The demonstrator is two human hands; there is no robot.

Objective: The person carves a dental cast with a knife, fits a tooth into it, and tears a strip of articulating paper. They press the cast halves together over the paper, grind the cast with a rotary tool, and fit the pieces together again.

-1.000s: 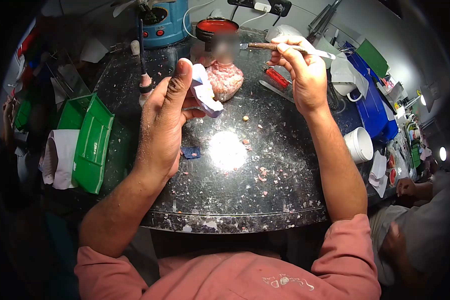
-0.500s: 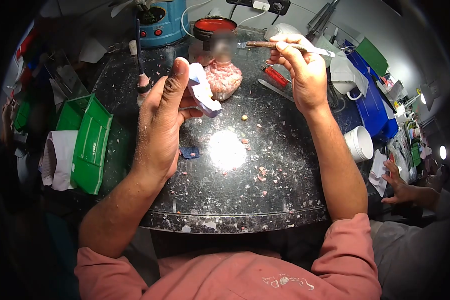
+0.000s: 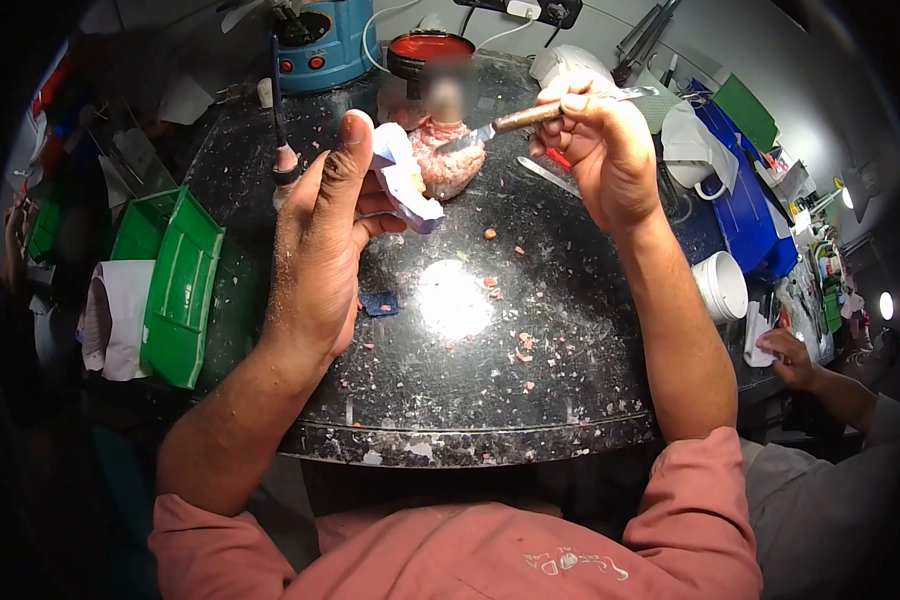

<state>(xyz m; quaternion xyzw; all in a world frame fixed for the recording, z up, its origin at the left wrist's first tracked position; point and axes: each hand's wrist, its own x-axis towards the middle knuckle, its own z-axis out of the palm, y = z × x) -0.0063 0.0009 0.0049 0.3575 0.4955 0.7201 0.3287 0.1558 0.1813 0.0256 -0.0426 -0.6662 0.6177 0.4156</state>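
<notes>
My left hand [image 3: 320, 235] is closed around a pale, white-lavender moulded piece [image 3: 404, 184], its thumb pointing up. In my right hand [image 3: 615, 150] is a spatula tool with a brown handle [image 3: 526, 118], held between thumb and fingers. The tool's metal blade [image 3: 466, 141] points left, in front of a pink, lumpy mass [image 3: 450, 172] beneath a blurred upper part. A gap separates the blade from the pale piece. Under my right hand, a red object is partly hidden beside a flat light-coloured strip [image 3: 548, 175].
The dark speckled table [image 3: 570, 330] carries pink crumbs and a blue scrap [image 3: 378, 304]. Behind are a red-filled bowl [image 3: 430, 48] and a blue device [image 3: 340, 50]. Green bins [image 3: 185, 290] stand left; a white tub [image 3: 719, 287] and a co-worker's hand [image 3: 792, 358] are at right.
The spatula has tilted, its blade moving down and left towards the pink mass. My left hand is nearly still. The co-worker's hand has closed in on a white item.
</notes>
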